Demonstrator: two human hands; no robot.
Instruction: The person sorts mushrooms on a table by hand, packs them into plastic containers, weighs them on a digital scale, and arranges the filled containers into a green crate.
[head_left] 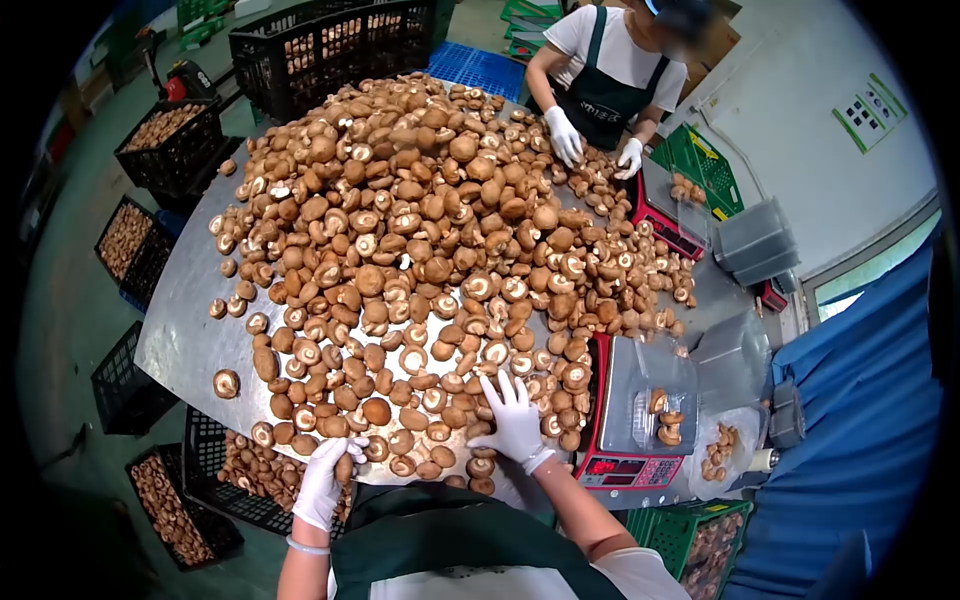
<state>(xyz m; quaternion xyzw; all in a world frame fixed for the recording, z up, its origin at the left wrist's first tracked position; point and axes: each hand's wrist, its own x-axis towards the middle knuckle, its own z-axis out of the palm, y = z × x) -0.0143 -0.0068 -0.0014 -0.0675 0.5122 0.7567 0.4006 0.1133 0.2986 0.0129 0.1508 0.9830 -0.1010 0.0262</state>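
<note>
A large heap of brown shiitake mushrooms (420, 200) covers the metal table (185, 320). At the near edge, my gloved left hand (322, 485) is closed around a single mushroom (344, 468). My right hand (513, 420), also gloved in white, is spread with its fingers apart over the near mushrooms, beside the red scale (628, 470). On that scale sits a clear plastic tray (645, 425) with a few mushrooms in it.
Opposite me, a co-worker's gloved hands (565, 138) reach the heap near a second scale (670, 230). Stacked clear trays (735, 355) and a bag of mushrooms (720, 455) are at right. Black crates (135, 380) stand on the floor at left; a green crate (690, 545) is below right.
</note>
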